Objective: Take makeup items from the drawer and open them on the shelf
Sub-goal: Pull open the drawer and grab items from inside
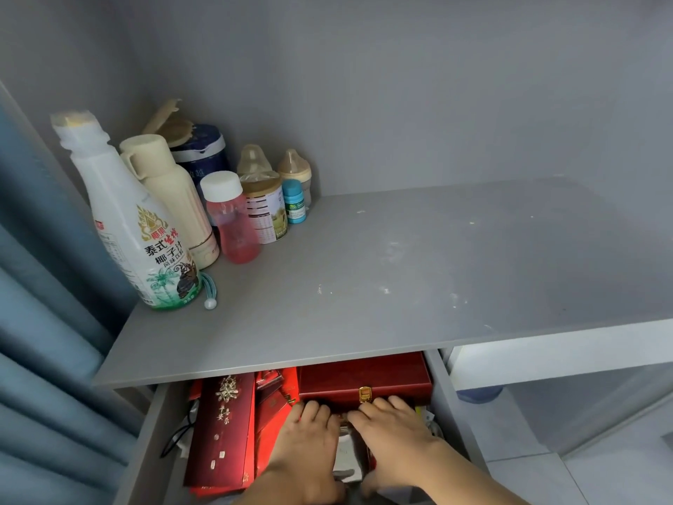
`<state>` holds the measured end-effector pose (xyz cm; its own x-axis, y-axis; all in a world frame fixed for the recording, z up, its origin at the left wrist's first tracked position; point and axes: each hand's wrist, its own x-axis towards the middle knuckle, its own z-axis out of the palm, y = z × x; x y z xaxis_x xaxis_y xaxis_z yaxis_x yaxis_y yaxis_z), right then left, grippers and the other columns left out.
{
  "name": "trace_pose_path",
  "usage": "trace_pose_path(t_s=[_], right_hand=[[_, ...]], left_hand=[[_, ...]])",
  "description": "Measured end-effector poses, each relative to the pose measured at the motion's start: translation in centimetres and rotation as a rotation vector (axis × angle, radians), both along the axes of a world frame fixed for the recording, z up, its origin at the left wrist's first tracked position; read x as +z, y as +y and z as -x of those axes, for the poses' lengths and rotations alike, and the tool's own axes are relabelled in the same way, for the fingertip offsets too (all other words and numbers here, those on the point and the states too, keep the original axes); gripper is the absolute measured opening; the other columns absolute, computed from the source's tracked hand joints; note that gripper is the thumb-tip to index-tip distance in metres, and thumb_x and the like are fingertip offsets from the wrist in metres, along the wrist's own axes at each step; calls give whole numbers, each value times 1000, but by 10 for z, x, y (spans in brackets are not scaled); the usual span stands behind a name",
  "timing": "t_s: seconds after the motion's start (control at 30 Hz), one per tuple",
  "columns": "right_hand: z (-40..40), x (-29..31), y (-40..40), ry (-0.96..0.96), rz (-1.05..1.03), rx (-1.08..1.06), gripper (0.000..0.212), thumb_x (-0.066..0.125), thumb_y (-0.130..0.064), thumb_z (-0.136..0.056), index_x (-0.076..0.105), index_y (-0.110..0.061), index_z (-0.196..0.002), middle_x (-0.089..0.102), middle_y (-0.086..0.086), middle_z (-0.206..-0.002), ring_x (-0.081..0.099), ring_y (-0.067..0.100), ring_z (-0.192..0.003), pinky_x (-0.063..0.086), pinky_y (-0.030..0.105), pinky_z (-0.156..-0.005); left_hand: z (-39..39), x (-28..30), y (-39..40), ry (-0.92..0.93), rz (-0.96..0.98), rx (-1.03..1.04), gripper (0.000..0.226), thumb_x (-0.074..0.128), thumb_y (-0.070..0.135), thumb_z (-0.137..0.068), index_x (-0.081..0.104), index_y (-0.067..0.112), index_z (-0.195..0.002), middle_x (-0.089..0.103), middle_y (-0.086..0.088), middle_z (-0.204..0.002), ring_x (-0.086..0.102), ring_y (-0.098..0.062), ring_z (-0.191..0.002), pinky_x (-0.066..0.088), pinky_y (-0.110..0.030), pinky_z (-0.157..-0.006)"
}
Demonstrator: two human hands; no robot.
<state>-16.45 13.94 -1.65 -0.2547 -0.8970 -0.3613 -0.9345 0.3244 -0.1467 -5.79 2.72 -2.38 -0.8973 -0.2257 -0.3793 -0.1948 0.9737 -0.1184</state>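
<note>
Red boxes and packets fill the open drawer (145,442) beneath the grey shelf (400,271). Both hands are down inside it, the left hand (309,442) and right hand (393,435) side by side, fingers curled over something pale just in front of a red case (364,377) with a gold clasp; what they grip is probably hidden. Bottles (233,220) cluster at the shelf's back left corner.
</note>
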Motion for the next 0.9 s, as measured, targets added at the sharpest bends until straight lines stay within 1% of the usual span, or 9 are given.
trace_pose_path(t_s=[0.17, 0.23, 0.37, 0.47, 0.57, 0.7, 0.77, 0.83, 0.9], right_hand=[[2, 12, 7, -76, 78, -82, 85, 69, -52, -67, 32, -20, -137, 46, 3, -136, 42, 25, -124, 27, 38, -109], [2, 17, 11, -88, 97, -119, 84, 69, -50, -67, 32, -19, -137, 46, 2, -135, 42, 24, -125, 28, 38, -110], [5, 18, 20, -5, -17, -149, 70, 71, -29, -72, 40, -13, -132, 50, 6, -130, 44, 26, -122, 31, 38, -106], [5, 5, 23, 55, -131, -173, 63, 70, -26, -76, 44, -10, -131, 52, 10, -132, 45, 29, -122, 33, 41, -107], [4, -4, 21, 68, -138, -226, 63, 71, -28, -77, 43, -9, -131, 54, 11, -132, 47, 30, -122, 35, 44, -107], [3, -8, 16, 118, -74, -240, 42, 58, -13, -85, 48, -10, -125, 57, 12, -127, 50, 30, -119, 38, 42, -103], [2, -12, 15, 138, -64, -234, 35, 51, -17, -90, 52, -10, -124, 56, 12, -127, 49, 30, -118, 38, 43, -102], [3, -14, 16, 150, -80, -226, 35, 45, -27, -94, 55, -9, -123, 53, 14, -127, 48, 31, -117, 38, 44, -101], [4, -15, 17, 147, -116, -223, 39, 51, -31, -92, 54, -7, -124, 51, 14, -128, 46, 32, -118, 37, 45, -101]], left_hand=[[-1, 19, -2, 83, -17, 31, 79, 51, 60, -68, 39, 13, -130, 42, -6, -127, 34, -29, -120, 20, -40, -110], [-1, 27, -1, 99, -13, 36, 79, 51, 61, -68, 38, 13, -131, 42, -5, -127, 34, -28, -120, 20, -40, -110], [-6, 36, 0, 94, 4, 39, 77, 53, 55, -67, 39, 14, -131, 43, -5, -127, 34, -28, -119, 19, -40, -111], [-7, 36, 1, 78, 7, 51, 77, 53, 54, -67, 39, 14, -132, 43, -5, -128, 34, -28, -120, 19, -41, -112], [-7, 32, 2, 66, 10, 55, 77, 54, 54, -68, 39, 14, -132, 44, -6, -129, 34, -28, -120, 19, -41, -112], [-7, 29, 3, 56, 5, 60, 77, 55, 54, -68, 40, 13, -132, 44, -7, -129, 34, -29, -122, 19, -42, -112], [-7, 27, 3, 52, 0, 65, 78, 55, 54, -68, 40, 12, -132, 44, -7, -130, 33, -29, -123, 18, -42, -113], [-8, 27, 3, 47, -2, 68, 80, 55, 56, -68, 39, 12, -132, 43, -7, -130, 33, -29, -123, 18, -42, -113], [-8, 28, 1, 44, -2, 71, 81, 55, 58, -68, 39, 12, -133, 43, -7, -131, 33, -29, -123, 18, -41, -112]])
